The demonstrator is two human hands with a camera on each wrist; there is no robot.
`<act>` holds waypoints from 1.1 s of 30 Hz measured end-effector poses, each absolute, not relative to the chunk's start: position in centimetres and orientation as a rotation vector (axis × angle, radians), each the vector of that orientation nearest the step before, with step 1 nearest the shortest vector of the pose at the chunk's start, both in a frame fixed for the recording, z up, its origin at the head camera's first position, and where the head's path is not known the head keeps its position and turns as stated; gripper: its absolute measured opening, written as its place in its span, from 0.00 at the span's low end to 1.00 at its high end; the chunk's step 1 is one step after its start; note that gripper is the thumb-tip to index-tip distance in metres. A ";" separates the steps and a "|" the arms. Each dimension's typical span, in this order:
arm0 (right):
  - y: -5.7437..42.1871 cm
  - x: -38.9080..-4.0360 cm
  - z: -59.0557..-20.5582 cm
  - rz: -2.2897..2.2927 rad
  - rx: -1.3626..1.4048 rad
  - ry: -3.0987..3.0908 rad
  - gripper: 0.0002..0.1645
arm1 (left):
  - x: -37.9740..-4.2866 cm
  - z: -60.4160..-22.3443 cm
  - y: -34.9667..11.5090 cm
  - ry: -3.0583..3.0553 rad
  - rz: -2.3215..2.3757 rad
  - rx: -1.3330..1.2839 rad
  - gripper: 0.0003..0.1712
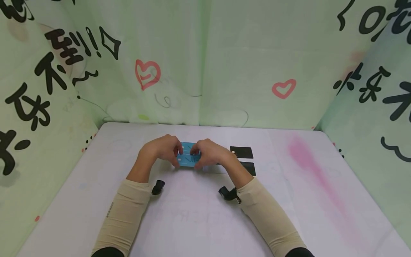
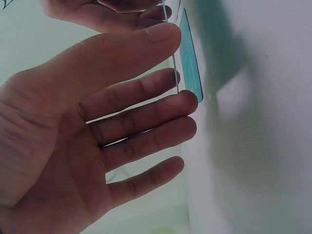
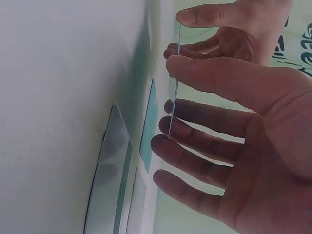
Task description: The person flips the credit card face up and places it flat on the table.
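A thin light-blue card with "VIP" lettering (image 1: 189, 160) is held just above the table between two hands. My left hand (image 1: 164, 148) pinches its left end between thumb and fingertips, and my right hand (image 1: 212, 151) pinches the right end the same way. In both wrist views the held card (image 3: 174, 92) shows edge-on as a thin line. Close behind it lies a second blue card (image 1: 187, 146), flat on the table; the left wrist view shows a blue card (image 2: 190, 61) there too.
Right of the hands, a black card (image 1: 242, 152) lies at the back and another black card (image 1: 248, 168) nearer, partly covered by my right forearm. The white table (image 1: 192, 221) carries a pink stain. Green cloth walls (image 1: 237, 64) with writing stand round its back and sides.
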State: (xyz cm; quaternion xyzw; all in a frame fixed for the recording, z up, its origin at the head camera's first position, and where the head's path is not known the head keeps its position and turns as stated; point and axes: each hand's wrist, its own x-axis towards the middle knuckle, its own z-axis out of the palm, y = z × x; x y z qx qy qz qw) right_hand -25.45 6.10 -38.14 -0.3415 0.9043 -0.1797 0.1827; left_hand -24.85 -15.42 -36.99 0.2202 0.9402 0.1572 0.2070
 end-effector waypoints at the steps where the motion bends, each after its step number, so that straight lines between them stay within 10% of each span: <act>1: 6.1 -25.5 -38.2 -0.502 -0.965 2.549 0.30 | -24.9 -37.1 -15.4 2.616 0.438 0.617 0.26; 33: 5.3 -25.1 -39.1 -0.395 -0.907 2.583 0.32 | -24.9 -38.1 -14.5 2.633 0.348 0.548 0.24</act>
